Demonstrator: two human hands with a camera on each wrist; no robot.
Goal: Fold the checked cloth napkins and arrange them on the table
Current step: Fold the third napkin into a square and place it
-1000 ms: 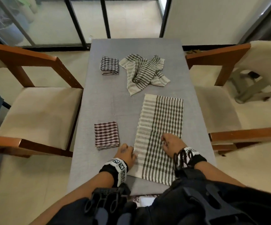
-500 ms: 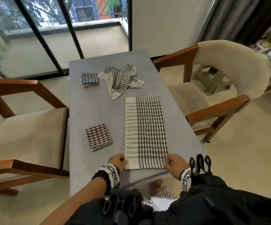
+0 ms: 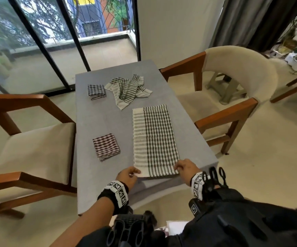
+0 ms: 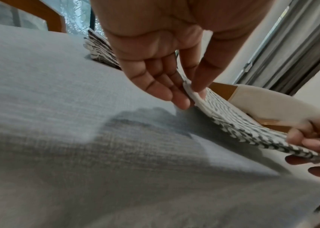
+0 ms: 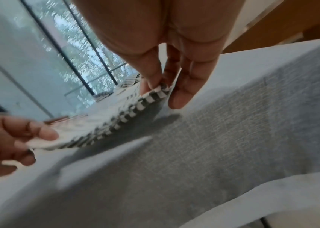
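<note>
Both hands, left hand (image 3: pixel 128 176) and right hand (image 3: pixel 184 168), pinch the near corners of the long napkin (image 3: pixel 154 139) on the tabletop (image 3: pixel 97 120), probably to fold it toward the crumpled napkin (image 3: pixel 127 90).

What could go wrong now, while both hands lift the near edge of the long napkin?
The long napkin lies near the table's right edge; a skewed fold could slide it off. The left hand and right hand pinch only its corners, so the middle may sag.

Napkin (image 3: pixel 154 139) woven checked cloth, matt; table (image 3: pixel 99 120) covered in coarse grey fabric.
</note>
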